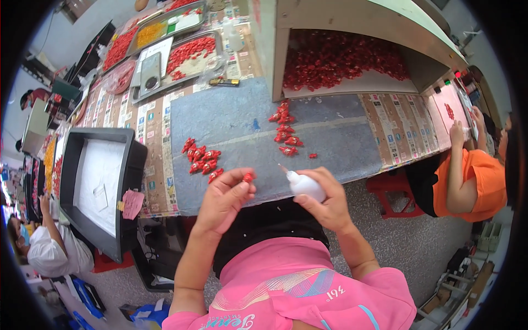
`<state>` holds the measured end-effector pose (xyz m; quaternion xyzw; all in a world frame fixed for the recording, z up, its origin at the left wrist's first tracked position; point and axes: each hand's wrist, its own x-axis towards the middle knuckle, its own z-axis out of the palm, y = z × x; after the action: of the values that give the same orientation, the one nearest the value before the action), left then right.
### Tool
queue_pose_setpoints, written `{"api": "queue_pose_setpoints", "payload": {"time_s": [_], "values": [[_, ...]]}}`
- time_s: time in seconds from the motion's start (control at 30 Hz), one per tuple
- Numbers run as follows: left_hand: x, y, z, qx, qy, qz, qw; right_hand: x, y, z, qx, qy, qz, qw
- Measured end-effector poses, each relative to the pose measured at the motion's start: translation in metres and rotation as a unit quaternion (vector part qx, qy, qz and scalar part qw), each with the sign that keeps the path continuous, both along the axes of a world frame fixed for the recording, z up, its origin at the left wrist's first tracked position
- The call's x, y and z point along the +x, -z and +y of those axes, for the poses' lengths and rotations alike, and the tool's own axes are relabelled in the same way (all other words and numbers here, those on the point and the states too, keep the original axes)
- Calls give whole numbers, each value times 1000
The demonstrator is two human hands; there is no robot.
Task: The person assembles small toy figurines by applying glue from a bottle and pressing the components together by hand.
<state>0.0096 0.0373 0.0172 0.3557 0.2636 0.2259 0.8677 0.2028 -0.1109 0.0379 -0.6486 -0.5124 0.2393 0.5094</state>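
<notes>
Between thumb and fingers, my left hand (pixel 224 199) pinches a small red piece (pixel 248 177) above the front edge of the grey-blue work mat (pixel 242 121). My right hand (pixel 327 201) is wrapped round a white squeeze bottle (pixel 308 187) with a thin needle tip, which points up and to the left. The tip and the red piece are apart. Beyond my left hand lies a cluster of small red figures (pixel 202 156). A row of similar red figures (pixel 284 130) runs away from me in the middle, with one small red part (pixel 313 155) beside its near end.
A box-like shelf (pixel 352 92) at the back holds a heap of red pieces. A black tray (pixel 102 184) stands at left. Metal trays (pixel 190 69) of red parts and a phone (pixel 150 71) lie far left. People sit on both sides, one in an orange shirt (pixel 467 187).
</notes>
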Motion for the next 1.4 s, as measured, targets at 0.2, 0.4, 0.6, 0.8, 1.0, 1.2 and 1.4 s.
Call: {"api": "queue_pose_setpoints", "payload": {"time_s": [0.2, 0.4, 0.6, 0.8, 1.0, 1.2, 1.4], "values": [[3, 5, -27, -103, 7, -55, 993, 2, 7, -12, 64, 79, 239, 966], [6, 7, -32, -109, 14, -54, 993, -2, 8, -9, 146, 83, 160, 973], [5, 8, -35, -94, 12, -39, 995, -1, 10, -10, 150, 84, 128, 977], [7, 11, -35, -75, 14, -20, 997, -4, 10, -10, 151, 73, 118, 979], [8, 10, -36, -68, 15, -14, 997, -3, 11, -10, 138, 82, 132, 978], [8, 9, -35, -69, 15, -9, 997, -1, 12, -10, 130, 84, 134, 979], [8, 9, -35, -66, 18, -7, 998, -1, 11, -10, 118, 89, 130, 981]]}}
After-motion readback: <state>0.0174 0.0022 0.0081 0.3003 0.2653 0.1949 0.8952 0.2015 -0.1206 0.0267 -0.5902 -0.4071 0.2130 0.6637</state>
